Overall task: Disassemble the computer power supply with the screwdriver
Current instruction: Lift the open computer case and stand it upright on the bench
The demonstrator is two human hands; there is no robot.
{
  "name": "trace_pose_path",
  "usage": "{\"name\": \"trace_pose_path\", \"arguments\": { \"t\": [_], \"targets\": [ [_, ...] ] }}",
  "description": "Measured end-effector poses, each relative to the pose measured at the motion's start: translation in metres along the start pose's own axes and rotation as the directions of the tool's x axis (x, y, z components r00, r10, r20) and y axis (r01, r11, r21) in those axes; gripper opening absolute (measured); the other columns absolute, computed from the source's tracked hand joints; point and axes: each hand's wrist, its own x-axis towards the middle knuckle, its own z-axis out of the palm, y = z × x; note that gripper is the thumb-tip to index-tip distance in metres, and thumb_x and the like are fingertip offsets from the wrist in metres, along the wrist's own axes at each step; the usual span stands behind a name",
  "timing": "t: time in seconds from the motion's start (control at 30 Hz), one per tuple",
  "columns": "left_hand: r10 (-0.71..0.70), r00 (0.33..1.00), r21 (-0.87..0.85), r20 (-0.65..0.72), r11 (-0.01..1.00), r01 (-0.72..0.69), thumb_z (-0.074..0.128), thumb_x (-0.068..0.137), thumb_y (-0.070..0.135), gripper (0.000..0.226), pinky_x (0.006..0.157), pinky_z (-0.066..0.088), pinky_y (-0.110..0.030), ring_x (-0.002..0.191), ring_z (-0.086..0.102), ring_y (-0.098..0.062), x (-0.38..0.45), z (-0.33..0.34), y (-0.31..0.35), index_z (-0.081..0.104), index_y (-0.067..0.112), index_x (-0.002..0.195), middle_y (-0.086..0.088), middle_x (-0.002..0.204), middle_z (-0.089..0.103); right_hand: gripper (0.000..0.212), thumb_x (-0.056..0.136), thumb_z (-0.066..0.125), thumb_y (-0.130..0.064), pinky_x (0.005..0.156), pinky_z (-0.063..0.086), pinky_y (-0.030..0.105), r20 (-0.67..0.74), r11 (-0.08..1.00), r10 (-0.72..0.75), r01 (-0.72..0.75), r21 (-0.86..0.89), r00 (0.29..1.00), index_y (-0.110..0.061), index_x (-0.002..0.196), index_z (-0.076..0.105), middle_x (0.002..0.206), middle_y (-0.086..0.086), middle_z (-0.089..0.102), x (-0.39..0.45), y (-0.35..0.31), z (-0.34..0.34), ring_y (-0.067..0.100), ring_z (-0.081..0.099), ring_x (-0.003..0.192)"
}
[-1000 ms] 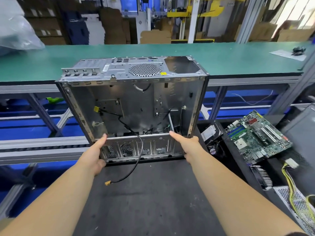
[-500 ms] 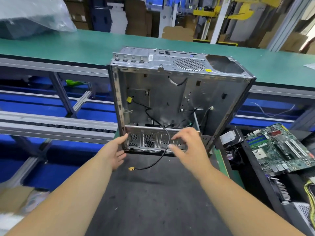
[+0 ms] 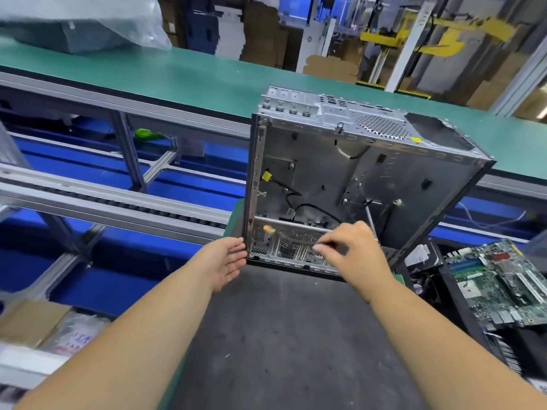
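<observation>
An empty grey metal computer case [image 3: 322,170] stands on its end at the far edge of a dark mat [image 3: 281,335], its open side facing me. My left hand [image 3: 226,261] is open, with its fingertips against the case's lower left corner. My right hand [image 3: 352,250] is in front of the case's bottom panel, fingers curled and pinching a black cable. The cable's yellow connector [image 3: 268,229] is blurred just inside the lower left of the case. More black cables hang inside. No screwdriver or power supply shows.
A green circuit board [image 3: 497,285] lies on black parts to the right of the mat. Behind the case runs a long green bench [image 3: 177,78] with a plastic-wrapped bundle [image 3: 88,22] at its far left. Grey roller rails [image 3: 118,199] over blue flooring lie left.
My right hand left the case's lower right corner and took the hanging black cable; its yellow connector went from dangling over the mat up into the case. My view swung left.
</observation>
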Motion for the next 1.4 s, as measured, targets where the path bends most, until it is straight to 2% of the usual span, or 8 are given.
{"name": "trace_pose_path", "arguments": {
  "t": [0.13, 0.33, 0.5, 0.67, 0.83, 1.03, 1.23, 1.4],
  "targets": [
    [0.033, 0.999, 0.005, -0.013, 0.999, -0.033, 0.055, 0.097, 0.031, 0.018, 0.106, 0.037, -0.035, 0.108, 0.058, -0.018, -0.006, -0.005, 0.004, 0.065, 0.015, 0.099, -0.001, 0.105, 0.065, 0.013, 0.084, 0.075, -0.030, 0.086, 0.040, 0.031, -0.142, 0.957, 0.262, -0.237, 0.169, 0.955, -0.041, 0.078, 0.072, 0.081, -0.016, 0.066, 0.018, 0.000, -0.005, 0.020, 0.053, 0.093],
    [0.106, 0.994, 0.036, -0.031, 0.994, -0.105, 0.056, 0.097, 0.028, 0.016, 0.099, 0.042, -0.034, 0.095, 0.061, -0.015, -0.015, -0.010, 0.004, 0.067, 0.016, 0.098, -0.001, 0.100, 0.067, 0.015, 0.090, 0.070, -0.037, 0.094, 0.040, 0.037, -0.036, 0.933, 0.340, -0.342, -0.117, 0.940, -0.029, 0.098, 0.079, 0.095, 0.003, 0.066, 0.049, -0.005, 0.010, 0.033, 0.048, 0.108],
    [0.135, 0.991, 0.065, -0.023, 0.989, -0.133, 0.056, 0.097, 0.028, 0.015, 0.092, 0.044, -0.031, 0.090, 0.062, -0.013, -0.023, -0.013, -0.001, 0.067, 0.017, 0.097, 0.000, 0.097, 0.068, 0.033, 0.102, 0.045, -0.023, 0.107, 0.026, 0.032, 0.206, 0.930, 0.241, -0.164, -0.329, 0.949, -0.019, 0.124, 0.069, 0.130, 0.008, 0.059, 0.063, -0.008, 0.034, 0.032, 0.045, 0.124],
    [0.145, 0.989, 0.071, -0.029, 0.987, -0.143, 0.059, 0.096, 0.027, 0.015, 0.080, 0.047, -0.028, 0.090, 0.063, -0.013, -0.031, -0.018, -0.007, 0.068, 0.017, 0.100, 0.000, 0.098, 0.069, 0.050, 0.103, 0.027, -0.053, 0.095, 0.029, 0.040, 0.367, 0.897, 0.307, -0.139, -0.419, 0.878, -0.024, 0.127, 0.060, 0.127, 0.004, 0.062, 0.056, -0.011, 0.042, 0.031, 0.043, 0.120],
    [0.180, 0.983, 0.089, -0.025, 0.980, -0.177, 0.061, 0.094, 0.026, 0.022, 0.085, 0.048, -0.030, 0.091, 0.064, -0.015, -0.036, -0.017, -0.014, 0.067, 0.014, 0.112, -0.002, 0.102, 0.070, 0.037, 0.100, 0.041, -0.050, 0.093, 0.022, 0.041, 0.145, 0.941, 0.269, -0.228, -0.249, 0.952, -0.033, 0.124, 0.062, 0.119, -0.008, 0.064, 0.035, -0.009, 0.022, 0.024, 0.039, 0.117],
    [0.188, 0.981, 0.145, 0.046, 0.971, -0.193, 0.061, 0.095, 0.026, 0.022, 0.082, 0.047, -0.027, 0.091, 0.063, -0.014, -0.038, 0.009, -0.028, 0.065, 0.015, 0.114, -0.001, 0.103, 0.070, 0.026, 0.097, 0.058, -0.034, 0.092, 0.020, 0.032, -0.002, 0.939, 0.323, -0.320, -0.126, 0.946, -0.036, 0.122, 0.064, 0.119, -0.015, 0.061, -0.016, -0.006, -0.002, 0.016, 0.043, 0.117],
    [0.247, 0.955, 0.252, 0.165, 0.925, -0.283, 0.061, 0.096, 0.024, 0.010, 0.078, 0.046, -0.025, 0.091, 0.065, -0.012, -0.034, 0.047, -0.066, 0.065, 0.021, 0.104, 0.000, 0.103, 0.070, 0.021, 0.090, 0.066, -0.021, 0.093, 0.043, 0.037, -0.063, 0.854, 0.519, -0.520, -0.001, 0.852, -0.031, 0.108, 0.071, 0.095, -0.017, 0.058, -0.095, 0.025, -0.029, 0.005, 0.052, 0.081],
    [0.332, 0.915, 0.415, 0.228, 0.817, -0.400, 0.059, 0.095, 0.019, 0.011, 0.083, 0.045, -0.029, 0.092, 0.064, -0.011, -0.039, 0.078, -0.094, 0.066, 0.025, 0.100, 0.002, 0.104, 0.070, 0.018, 0.090, 0.064, -0.016, 0.082, 0.044, 0.030, -0.058, 0.719, 0.694, -0.694, 0.024, 0.717, -0.025, 0.103, 0.073, 0.102, -0.005, 0.067, -0.161, 0.068, -0.056, 0.015, 0.059, 0.090]
  ]
}}
